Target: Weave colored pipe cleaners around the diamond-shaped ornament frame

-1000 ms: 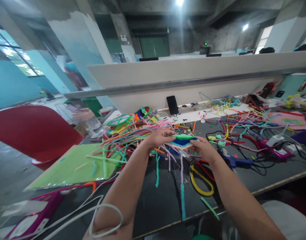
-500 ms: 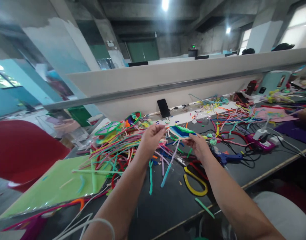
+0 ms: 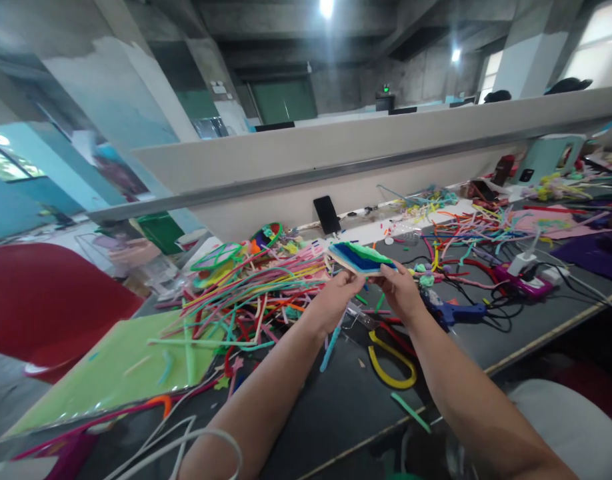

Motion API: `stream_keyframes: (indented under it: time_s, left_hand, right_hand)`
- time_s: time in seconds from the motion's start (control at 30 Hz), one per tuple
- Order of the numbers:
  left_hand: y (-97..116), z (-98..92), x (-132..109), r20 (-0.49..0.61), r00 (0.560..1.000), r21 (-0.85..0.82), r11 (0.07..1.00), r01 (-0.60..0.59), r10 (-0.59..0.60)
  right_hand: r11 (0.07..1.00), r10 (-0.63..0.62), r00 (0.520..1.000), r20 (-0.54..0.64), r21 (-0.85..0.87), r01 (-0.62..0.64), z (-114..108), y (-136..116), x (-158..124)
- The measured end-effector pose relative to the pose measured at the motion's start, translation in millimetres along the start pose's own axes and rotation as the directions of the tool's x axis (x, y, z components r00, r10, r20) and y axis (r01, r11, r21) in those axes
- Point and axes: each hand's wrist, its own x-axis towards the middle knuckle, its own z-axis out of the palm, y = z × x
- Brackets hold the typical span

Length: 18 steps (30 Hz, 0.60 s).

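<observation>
A flat craft piece [image 3: 361,259] with blue, white and green bands is held up above the dark table. My left hand [image 3: 336,297] pinches its lower edge near the middle. At its right end, my right hand [image 3: 399,287] grips it between thumb and fingers. Below the hands, a light blue fuzzy stick [image 3: 330,350] lies on the table. Many coloured pipe cleaners [image 3: 256,280] are heaped to the left of my hands.
Yellow-handled scissors [image 3: 393,373] and a blue glue gun [image 3: 459,312] lie right of centre. A magenta power strip [image 3: 526,283] with cables sits farther right. A black phone [image 3: 327,215] leans against the partition [image 3: 286,193]. A green sheet [image 3: 111,373] lies left. Part of another person's hand shows at the right edge.
My left hand has moved right and down, from the piece's left end to its lower edge. The craft piece has tilted, showing more of its banded face.
</observation>
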Motion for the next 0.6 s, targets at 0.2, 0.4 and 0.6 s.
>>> stream_keyframes:
  time_s: [0.2, 0.4, 0.6]
  left_hand:
    - [1, -12.3, 5, -0.085, 0.988, -0.069, 0.990, 0.126, -0.132]
    - [23, -28.9, 3, -0.170, 0.977, -0.115, 0.988, 0.108, -0.127]
    - [21, -31.1, 4, -0.154, 0.974, -0.132, 0.981, 0.144, -0.164]
  right_hand:
    - [0.997, 0.078, 0.994, 0.072, 0.004, -0.078, 2, 1, -1]
    - [0.998, -0.037, 0.998, -0.057, -0.049, 0.034, -2, 6, 5]
    - [0.966, -0.135, 0.987, -0.089, -0.235, 0.111, -1, 10, 3]
